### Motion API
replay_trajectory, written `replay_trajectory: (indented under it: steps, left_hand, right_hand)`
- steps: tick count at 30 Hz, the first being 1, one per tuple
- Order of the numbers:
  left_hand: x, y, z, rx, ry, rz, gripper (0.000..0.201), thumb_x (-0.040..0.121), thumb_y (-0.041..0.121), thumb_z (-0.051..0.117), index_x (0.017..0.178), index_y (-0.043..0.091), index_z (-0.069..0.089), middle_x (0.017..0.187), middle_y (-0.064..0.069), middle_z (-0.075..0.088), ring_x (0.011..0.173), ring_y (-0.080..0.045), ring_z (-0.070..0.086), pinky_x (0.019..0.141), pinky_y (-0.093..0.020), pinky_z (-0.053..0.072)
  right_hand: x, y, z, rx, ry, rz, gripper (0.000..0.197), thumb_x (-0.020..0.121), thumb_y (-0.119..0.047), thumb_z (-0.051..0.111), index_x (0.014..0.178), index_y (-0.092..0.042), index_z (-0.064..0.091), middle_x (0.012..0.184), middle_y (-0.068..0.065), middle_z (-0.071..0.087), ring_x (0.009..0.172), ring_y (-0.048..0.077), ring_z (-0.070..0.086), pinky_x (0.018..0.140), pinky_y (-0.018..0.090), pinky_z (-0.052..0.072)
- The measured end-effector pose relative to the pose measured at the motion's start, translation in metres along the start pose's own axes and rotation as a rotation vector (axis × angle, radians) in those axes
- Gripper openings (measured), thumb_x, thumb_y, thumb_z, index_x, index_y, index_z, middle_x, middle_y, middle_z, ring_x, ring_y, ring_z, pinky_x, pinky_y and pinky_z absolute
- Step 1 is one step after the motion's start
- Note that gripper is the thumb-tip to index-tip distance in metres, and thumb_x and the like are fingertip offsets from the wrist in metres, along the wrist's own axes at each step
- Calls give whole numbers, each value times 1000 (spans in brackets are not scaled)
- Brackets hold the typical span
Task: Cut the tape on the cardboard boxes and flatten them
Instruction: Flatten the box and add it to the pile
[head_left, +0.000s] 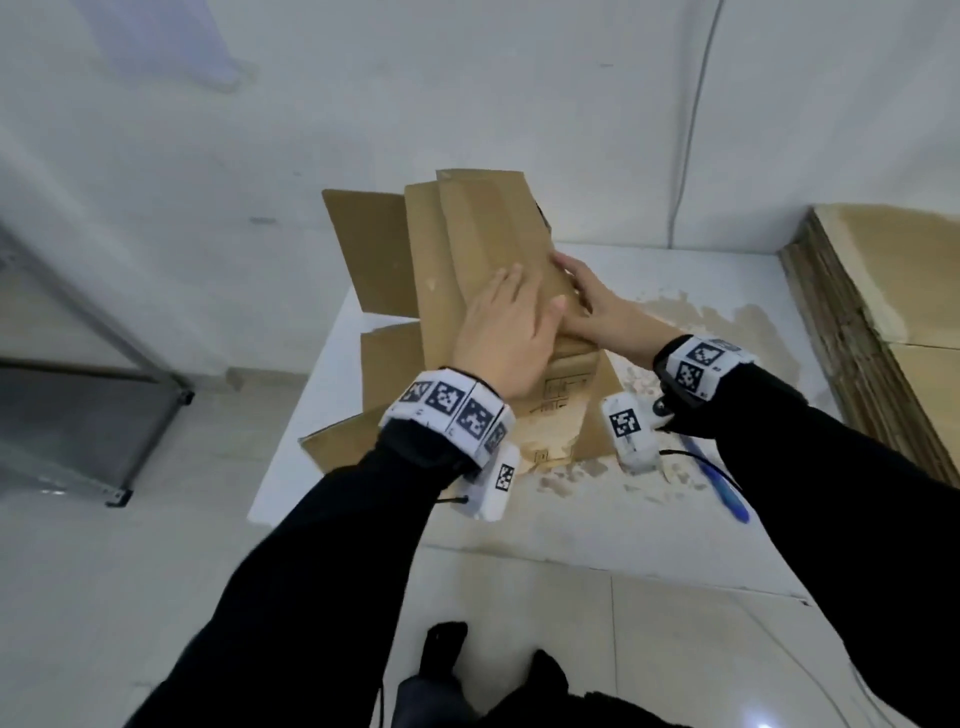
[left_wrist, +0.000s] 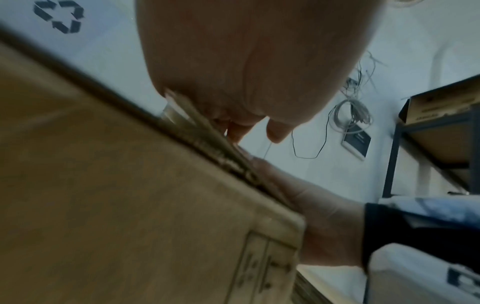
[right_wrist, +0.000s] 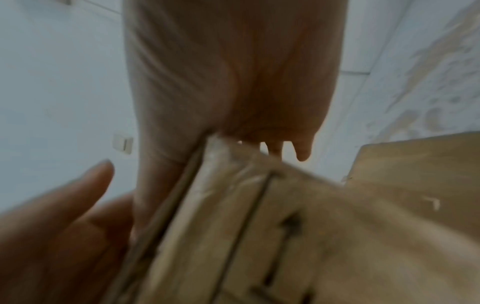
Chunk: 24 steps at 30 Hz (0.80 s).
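Near the desk's (head_left: 675, 525) left edge, a brown cardboard box (head_left: 467, 270) (collapsed, flaps splayed) runs lengthwise toward the far wall; left hand (head_left: 506, 338) presses flat, fingers straight, and right hand (head_left: 597, 306) likewise.

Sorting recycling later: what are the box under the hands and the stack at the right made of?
The box looks like matte brown corrugated cardboard: creased flaps, printed marks. The stack seems to be the same material, with layered brown edges showing.
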<state>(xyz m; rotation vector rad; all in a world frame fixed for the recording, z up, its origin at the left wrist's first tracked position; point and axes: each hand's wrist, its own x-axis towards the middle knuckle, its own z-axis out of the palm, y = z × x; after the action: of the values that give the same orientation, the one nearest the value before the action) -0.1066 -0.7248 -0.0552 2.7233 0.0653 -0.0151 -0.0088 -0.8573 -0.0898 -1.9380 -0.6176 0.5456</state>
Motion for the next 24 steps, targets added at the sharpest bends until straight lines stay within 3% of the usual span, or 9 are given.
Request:
replay_trajectory:
  steps: [3, 5, 9, 12, 14, 17, 21, 22, 24]
  left_hand:
    - [-8, -7, 15, 107, 138, -42, 61, 100, 51, 23, 147, 13, 31, 157, -7, 24, 146, -21, 17, 119, -37, 14]
    - [-9, -5, 17, 182, 204, -100, 72, 96, 60, 27, 145, 8, 30, 155, -11, 26, 145, -24, 19, 118, -41, 15]
    - [-1, 5, 27, 312, 93, -225, 106, 81, 79, 29, 150, 2, 7, 160, -15, 2, 148, -27, -3, 119, -49, -2]
    - [-3, 1, 32, 329, 76, -168, 99, 81, 71, 38, 152, 10, 6, 160, -13, -6, 147, -26, -9, 119, -50, -3]
    - [-10, -5, 30, 307, 92, -132, 94, 81, 66, 39, 152, 13, 8, 160, -13, -5, 148, -26, -9, 119, -49, -3]
    - [-29, -7, 32, 339, 140, -79, 92, 77, 66, 28, 152, 15, 12, 160, -15, 0, 148, -27, -5, 119, -49, -1]
    - [-47, -5, 38, 332, 196, -50, 92, 72, 62, 24, 150, 14, 24, 158, -18, 11, 148, -30, 5, 119, -49, 5]
    - [-50, -6, 37, 321, 205, -47, 91, 72, 60, 26, 150, 13, 26, 158, -18, 13, 148, -30, 7, 119, -49, 5]
    - [-53, -10, 35, 308, 214, -31, 91, 71, 60, 27, 149, 13, 29, 158, -17, 15, 148, -30, 8, 119, -49, 5]
  right_hand:
    - [-22, 17, -25, -134, 285, -76, 27, 97, -27, 51, 122, -19, 56, 120, 1, 56, 106, 12, 53, 97, 29, 44]
    - [-49, 28, -40, -233, 273, -144, 16, 96, -22, 53, 107, -20, 64, 106, -2, 62, 94, 8, 56, 83, 20, 44]
    - [-121, 37, -34, -195, 93, -189, 20, 88, -24, 59, 101, -13, 71, 86, -19, 64, 79, 8, 62, 66, 22, 52]
    - [-142, 27, -29, -47, -85, -89, 33, 87, -31, 53, 110, -12, 69, 92, -10, 68, 84, 14, 66, 65, 27, 58]
    - [-128, 22, -34, -35, -130, -47, 34, 93, -32, 45, 108, -13, 69, 92, 0, 70, 83, 16, 68, 69, 31, 59]
    - [-71, 24, -37, -352, 120, -102, 30, 95, -34, 51, 112, -13, 63, 96, 1, 66, 81, 16, 64, 76, 42, 56]
    - [25, 22, -20, -458, 297, 4, 72, 78, -55, 67, 125, -8, 40, 107, 8, 56, 89, 23, 54, 76, 36, 45]
    - [43, 20, -15, -472, 274, 31, 73, 77, -55, 66, 124, -6, 39, 105, 10, 56, 88, 26, 54, 73, 35, 42]
    - [67, 18, -9, -590, 209, 21, 52, 85, -41, 59, 116, -3, 43, 100, 16, 58, 86, 31, 55, 68, 34, 38]
